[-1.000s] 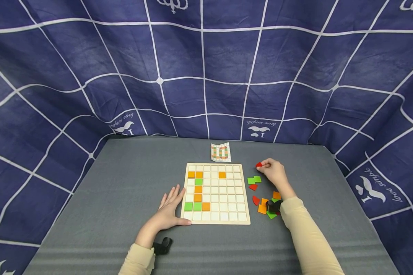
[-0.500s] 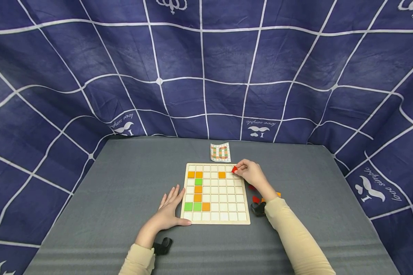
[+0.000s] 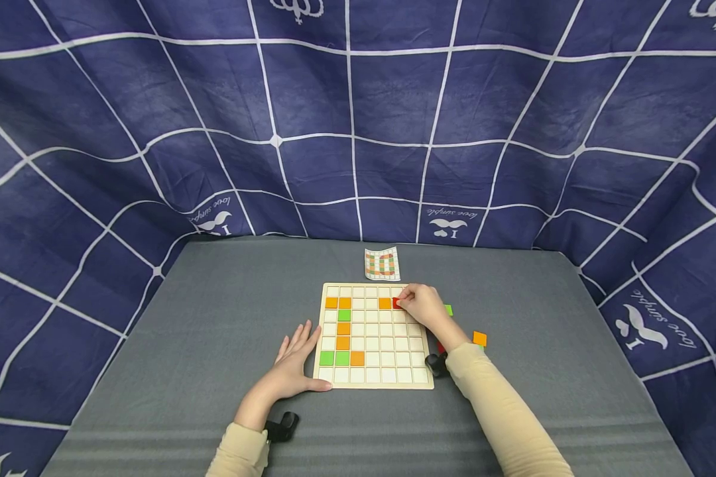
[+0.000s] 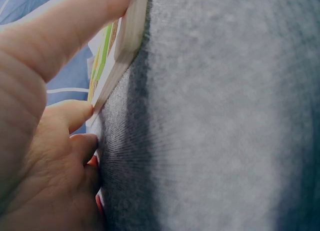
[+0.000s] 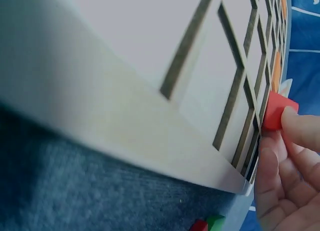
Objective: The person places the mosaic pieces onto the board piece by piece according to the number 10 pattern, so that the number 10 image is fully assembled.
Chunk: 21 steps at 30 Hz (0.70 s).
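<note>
A pale wooden grid board lies on the grey table, with orange and green square tiles set in some of its cells. My left hand rests along the board's left side, fingers extended, its thumb touching the lower left corner. Between thumb and fingers my right hand pinches a red tile over the board's second row, just right of an orange tile. In the right wrist view the red tile stands tilted at the grid. The hand hides the upper right cells.
Behind the board lies a small printed pattern card. Loose tiles, among them an orange tile and a green tile, lie right of the board, partly hidden by the right arm. A blue curtain hangs behind the table.
My right hand has carried the red tile leftward from beside the board to the second row, next to the orange tile. The left hand has stayed put.
</note>
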Tool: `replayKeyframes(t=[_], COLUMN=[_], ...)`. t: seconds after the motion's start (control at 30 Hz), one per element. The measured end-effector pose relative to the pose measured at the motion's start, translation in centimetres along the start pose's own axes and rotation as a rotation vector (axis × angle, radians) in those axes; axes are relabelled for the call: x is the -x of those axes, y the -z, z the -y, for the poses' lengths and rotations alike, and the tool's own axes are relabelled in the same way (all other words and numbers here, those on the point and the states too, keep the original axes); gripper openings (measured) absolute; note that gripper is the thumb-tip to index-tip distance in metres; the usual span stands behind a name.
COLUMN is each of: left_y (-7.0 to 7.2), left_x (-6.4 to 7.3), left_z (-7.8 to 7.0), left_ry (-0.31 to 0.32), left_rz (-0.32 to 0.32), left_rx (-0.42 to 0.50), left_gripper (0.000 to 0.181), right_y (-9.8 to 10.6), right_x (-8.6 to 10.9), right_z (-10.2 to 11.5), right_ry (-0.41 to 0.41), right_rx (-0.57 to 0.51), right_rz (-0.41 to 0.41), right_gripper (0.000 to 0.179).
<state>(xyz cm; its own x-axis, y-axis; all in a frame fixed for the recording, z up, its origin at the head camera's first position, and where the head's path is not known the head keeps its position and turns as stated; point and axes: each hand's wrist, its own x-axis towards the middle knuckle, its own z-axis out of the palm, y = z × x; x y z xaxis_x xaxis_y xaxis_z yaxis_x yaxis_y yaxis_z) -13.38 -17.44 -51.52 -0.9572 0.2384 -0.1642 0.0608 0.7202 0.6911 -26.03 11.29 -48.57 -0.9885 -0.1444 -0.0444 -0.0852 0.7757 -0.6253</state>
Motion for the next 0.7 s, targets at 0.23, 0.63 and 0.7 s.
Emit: replayKeyframes(t=[0.23, 0.63, 0.7], left_y=[0.1, 0.0, 0.1], left_x=[0.0, 0.0, 0.0], left_z=[0.0, 0.0, 0.0], left_ry=[-0.003, -0.002, -0.001], left_rz=[0.002, 0.004, 0.006], left_rx=[0.005, 0.012, 0.012], left_gripper=[0.12, 0.12, 0.12], right_y=[-0.5, 0.0, 0.7], right_x=[-0.2, 0.2, 0.2], right_z=[0.0, 0.2, -0.2], right_ry=[-0.019, -0.043, -0.066], right_rx=[0.041, 0.019, -0.025], right_rz=[-0.03, -0.032, -0.037], right_gripper=[0.007, 0.01, 0.01])
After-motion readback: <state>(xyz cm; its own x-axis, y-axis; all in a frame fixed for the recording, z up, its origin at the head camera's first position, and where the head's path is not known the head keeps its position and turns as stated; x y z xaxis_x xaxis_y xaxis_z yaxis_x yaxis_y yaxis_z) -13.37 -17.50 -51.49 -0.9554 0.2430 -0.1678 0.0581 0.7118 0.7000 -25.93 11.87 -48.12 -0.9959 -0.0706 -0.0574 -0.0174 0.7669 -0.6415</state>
